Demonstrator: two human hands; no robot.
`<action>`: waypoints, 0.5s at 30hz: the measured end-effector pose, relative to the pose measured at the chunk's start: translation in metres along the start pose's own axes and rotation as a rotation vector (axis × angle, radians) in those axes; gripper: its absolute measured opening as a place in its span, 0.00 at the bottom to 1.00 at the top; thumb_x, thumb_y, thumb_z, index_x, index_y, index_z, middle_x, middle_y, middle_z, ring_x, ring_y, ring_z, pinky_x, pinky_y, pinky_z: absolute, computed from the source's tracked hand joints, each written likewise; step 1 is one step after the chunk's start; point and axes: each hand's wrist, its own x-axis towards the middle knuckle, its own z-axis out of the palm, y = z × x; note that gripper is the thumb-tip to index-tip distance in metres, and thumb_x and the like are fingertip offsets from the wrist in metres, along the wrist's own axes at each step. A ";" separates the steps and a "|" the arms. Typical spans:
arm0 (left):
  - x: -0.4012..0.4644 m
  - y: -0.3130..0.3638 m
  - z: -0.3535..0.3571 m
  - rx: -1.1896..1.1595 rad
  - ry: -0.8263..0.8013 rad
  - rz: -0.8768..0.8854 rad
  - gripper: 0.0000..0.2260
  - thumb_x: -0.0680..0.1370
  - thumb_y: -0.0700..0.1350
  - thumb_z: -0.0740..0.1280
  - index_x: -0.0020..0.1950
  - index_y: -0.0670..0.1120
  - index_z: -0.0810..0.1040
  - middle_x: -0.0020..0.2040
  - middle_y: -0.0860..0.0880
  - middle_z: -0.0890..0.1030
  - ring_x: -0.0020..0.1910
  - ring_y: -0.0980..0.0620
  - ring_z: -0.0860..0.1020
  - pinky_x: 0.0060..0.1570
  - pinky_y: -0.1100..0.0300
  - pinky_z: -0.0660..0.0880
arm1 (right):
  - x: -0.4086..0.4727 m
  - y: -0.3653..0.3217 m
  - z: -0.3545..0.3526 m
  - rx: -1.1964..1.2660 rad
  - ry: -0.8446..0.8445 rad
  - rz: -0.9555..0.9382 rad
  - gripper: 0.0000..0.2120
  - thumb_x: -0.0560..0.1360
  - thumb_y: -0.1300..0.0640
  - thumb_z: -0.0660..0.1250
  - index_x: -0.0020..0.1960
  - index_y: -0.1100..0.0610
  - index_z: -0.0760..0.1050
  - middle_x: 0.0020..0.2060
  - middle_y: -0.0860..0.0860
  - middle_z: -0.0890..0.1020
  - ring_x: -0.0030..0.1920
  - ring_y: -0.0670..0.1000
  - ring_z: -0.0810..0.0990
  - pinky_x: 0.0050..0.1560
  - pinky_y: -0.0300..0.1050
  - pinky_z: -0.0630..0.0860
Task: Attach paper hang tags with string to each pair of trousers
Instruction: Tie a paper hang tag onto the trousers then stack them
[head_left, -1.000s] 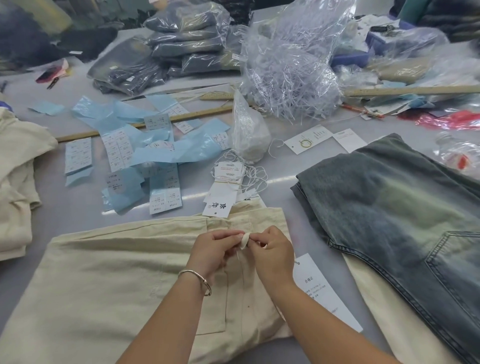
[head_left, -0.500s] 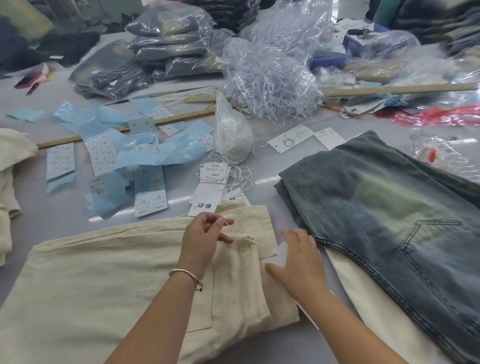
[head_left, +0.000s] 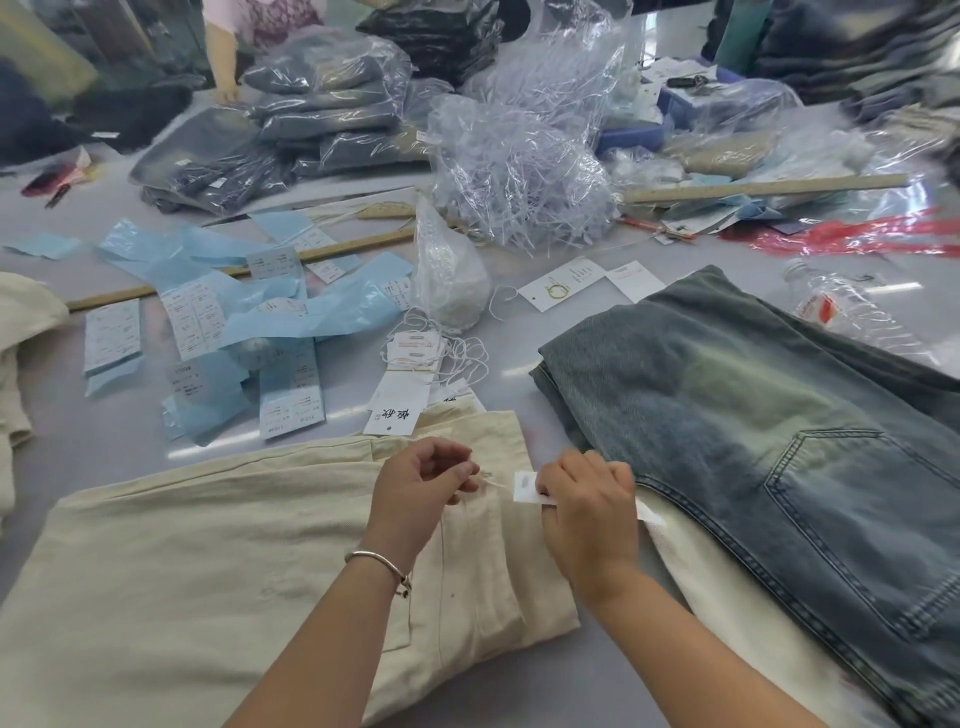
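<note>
Cream trousers lie folded across the near table, waistband end toward the middle. My left hand sits on them near the belt loop and pinches a thin white string. The string runs right to a white paper hang tag, which my right hand grips at its right side. More hang tags with strings lie in a small pile just beyond the cream trousers. Washed blue jeans lie folded at the right.
Blue label sheets are scattered at the left centre. A small white bag and a heap of clear plastic stand behind the tags. Bagged jeans, wooden rulers and a plastic bottle lie farther back. Another person stands at the far edge.
My hands, together at the belt loop a second ago, have drawn apart. The right hand now holds the tag up off the table, and the string stretches between both hands.
</note>
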 end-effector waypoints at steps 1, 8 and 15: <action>0.000 0.000 0.000 0.007 -0.003 -0.002 0.07 0.74 0.31 0.69 0.44 0.43 0.80 0.35 0.48 0.84 0.33 0.54 0.82 0.31 0.67 0.74 | -0.003 0.002 0.005 0.014 -0.147 0.034 0.06 0.62 0.63 0.67 0.37 0.55 0.76 0.36 0.49 0.76 0.38 0.55 0.76 0.42 0.47 0.65; -0.003 -0.006 0.002 0.084 -0.039 0.063 0.08 0.73 0.28 0.69 0.42 0.41 0.80 0.34 0.48 0.82 0.31 0.57 0.79 0.34 0.70 0.73 | -0.013 0.006 0.026 0.110 -0.340 0.231 0.13 0.76 0.46 0.65 0.56 0.52 0.76 0.50 0.48 0.77 0.54 0.53 0.74 0.53 0.49 0.68; -0.003 -0.011 0.008 0.292 -0.090 0.109 0.08 0.73 0.32 0.71 0.41 0.45 0.81 0.35 0.54 0.81 0.36 0.60 0.78 0.40 0.65 0.74 | -0.001 0.007 0.035 0.188 -0.387 0.107 0.04 0.74 0.58 0.70 0.43 0.59 0.79 0.42 0.53 0.78 0.48 0.57 0.75 0.46 0.48 0.67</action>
